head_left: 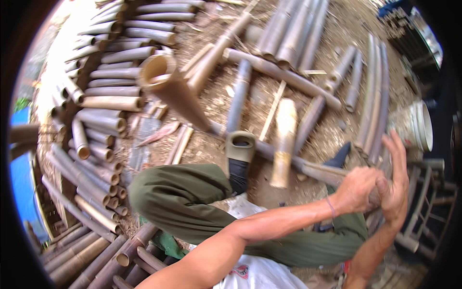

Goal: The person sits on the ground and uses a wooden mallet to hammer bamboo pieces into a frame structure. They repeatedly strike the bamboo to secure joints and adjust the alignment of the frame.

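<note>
Covering the ground: brown dirt (351, 24), thick with pale chips, shavings and thin splinters.
Site edges: blue sheet (21, 178) at far left; bright, washed-out strip beyond the stacks; deep shadow at far right.
Left side: stacked bamboo sections (113, 91), cut ends facing inward; more lengths piled down to the lower left corner.
Far side: bundle of long poles (293, 29) lying side by side; 3 curved poles (373, 96) farther right.
Right side: whitish bucket (406, 127) tipped over; ladder-like bamboo rack (423, 207) below it.
In the way: wide bamboo tube (178, 91) rising toward the camera, open mouth uppermost, blurred; black-and-tan shoe (240, 147) in front of part of the bar; olive trouser legs (192, 200) bent across the near ground.
Bamboo bar (313, 168): on the dirt ahead of the legs — slanting down rightward, right end near the left hand; grey-brown, paler toward that end.
Pale bamboo piece (284, 144): lying across the bar, bright whitish, yellower at the lower end.
Hands: together at right — left hand (358, 185) bent against the right hand (394, 192), whose fingers stretch upward; cannot tell whether anything is held between the 2.
</note>
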Demonstrator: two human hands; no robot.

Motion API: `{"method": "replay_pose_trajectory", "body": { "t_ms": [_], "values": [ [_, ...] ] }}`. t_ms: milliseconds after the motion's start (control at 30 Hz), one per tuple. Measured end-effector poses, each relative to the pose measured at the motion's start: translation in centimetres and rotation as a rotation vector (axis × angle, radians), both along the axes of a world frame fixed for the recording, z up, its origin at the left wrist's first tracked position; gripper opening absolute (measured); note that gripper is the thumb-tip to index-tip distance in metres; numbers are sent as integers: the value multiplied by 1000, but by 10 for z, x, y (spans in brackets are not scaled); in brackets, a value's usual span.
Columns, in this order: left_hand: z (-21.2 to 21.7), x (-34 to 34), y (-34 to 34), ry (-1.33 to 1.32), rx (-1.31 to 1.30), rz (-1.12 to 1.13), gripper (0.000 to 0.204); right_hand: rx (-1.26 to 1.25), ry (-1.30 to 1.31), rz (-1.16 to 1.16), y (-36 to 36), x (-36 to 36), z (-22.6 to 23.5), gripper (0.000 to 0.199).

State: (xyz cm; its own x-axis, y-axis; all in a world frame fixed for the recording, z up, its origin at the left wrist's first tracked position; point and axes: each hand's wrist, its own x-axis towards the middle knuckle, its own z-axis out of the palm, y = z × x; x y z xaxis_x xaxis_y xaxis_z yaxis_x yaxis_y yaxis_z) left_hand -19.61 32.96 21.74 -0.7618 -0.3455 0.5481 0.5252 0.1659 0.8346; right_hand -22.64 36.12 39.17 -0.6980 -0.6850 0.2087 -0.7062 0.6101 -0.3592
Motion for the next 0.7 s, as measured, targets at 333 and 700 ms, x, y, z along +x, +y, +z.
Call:
{"method": "replay_pose_trajectory", "body": {
  "t_ms": [333,700],
  "values": [
    [25,137,-311,-1343,-977,-982,51,-412,405,9,63,-4,-43,50],
    [-285,428,-364,-1726,-513,618,70,-49,-620,-141,46,113,-243,40]
  ]
}}
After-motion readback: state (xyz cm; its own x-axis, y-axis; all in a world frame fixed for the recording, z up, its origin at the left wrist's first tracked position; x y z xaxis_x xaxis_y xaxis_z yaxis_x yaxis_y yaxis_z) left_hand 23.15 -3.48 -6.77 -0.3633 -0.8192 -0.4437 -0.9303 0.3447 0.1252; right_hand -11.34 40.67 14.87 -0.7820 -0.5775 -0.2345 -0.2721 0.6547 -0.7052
